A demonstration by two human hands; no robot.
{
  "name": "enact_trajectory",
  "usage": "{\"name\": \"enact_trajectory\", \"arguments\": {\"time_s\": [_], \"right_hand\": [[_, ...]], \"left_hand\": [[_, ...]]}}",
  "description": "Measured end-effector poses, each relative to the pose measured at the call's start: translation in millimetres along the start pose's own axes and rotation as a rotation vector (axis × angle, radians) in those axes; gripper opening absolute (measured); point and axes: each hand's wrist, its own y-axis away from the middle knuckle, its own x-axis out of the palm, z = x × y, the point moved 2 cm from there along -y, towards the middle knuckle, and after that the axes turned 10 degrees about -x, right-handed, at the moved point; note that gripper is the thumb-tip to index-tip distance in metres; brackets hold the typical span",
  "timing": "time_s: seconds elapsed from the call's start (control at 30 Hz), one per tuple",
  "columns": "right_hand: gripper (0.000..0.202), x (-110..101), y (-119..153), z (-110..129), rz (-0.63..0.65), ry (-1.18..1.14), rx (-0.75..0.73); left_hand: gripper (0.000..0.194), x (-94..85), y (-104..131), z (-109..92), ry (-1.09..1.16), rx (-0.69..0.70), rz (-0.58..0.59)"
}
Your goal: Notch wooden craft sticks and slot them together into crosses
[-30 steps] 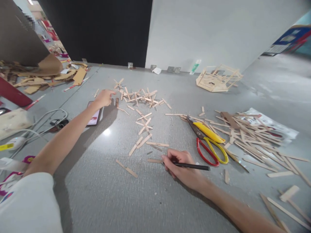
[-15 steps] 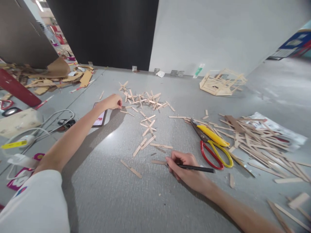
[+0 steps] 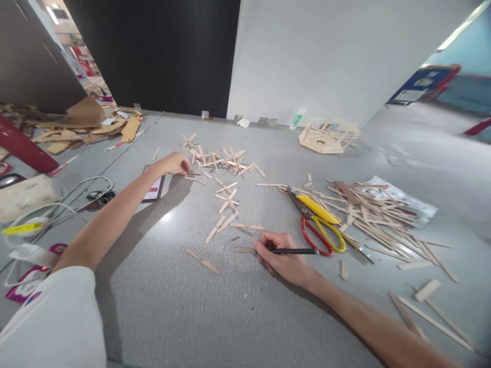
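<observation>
Two hands share the work: our right hand point(image 3: 286, 258) grips a black pen point(image 3: 293, 251) over a short wooden stick point(image 3: 244, 250) on the grey floor point(image 3: 172, 301), while our left hand point(image 3: 174, 163) pinches a stick point(image 3: 193, 174) beside the far pile point(image 3: 220, 158); marking seems underway, calling for a steady tip

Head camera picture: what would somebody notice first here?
Flat wooden sticks lie scattered over the grey floor, with a bigger heap at the right. Beside that heap lie red and yellow scissors. The right hand holds a black pen, and the left hand reaches to the far sticks.
</observation>
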Motion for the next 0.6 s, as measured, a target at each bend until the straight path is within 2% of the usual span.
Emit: {"name": "enact_trajectory", "arguments": {"time_s": [0.17,0.33,0.5,0.6], "right_hand": [[0.041,-0.5,-2.4,-2.9,0.003,-0.007,-0.017],[0.042,-1.0,-3.6,-3.9,0.006,-0.005,-0.026],[0.042,-0.9,-4.4,-3.6,0.007,-0.004,-0.04],[0.042,-1.2,-4.8,-4.3,0.009,-0.002,-0.046]], "left_hand": [[0.031,-1.2,0.2,-5.8,-0.103,-0.046,0.019],[0.035,0.1,-0.9,-8.5,-0.135,-0.021,0.034],[0.031,3.1,-1.7,-8.8,-0.144,0.025,0.078],[0.034,2.6,-3.6,-6.0,-0.159,0.019,0.048]]}}
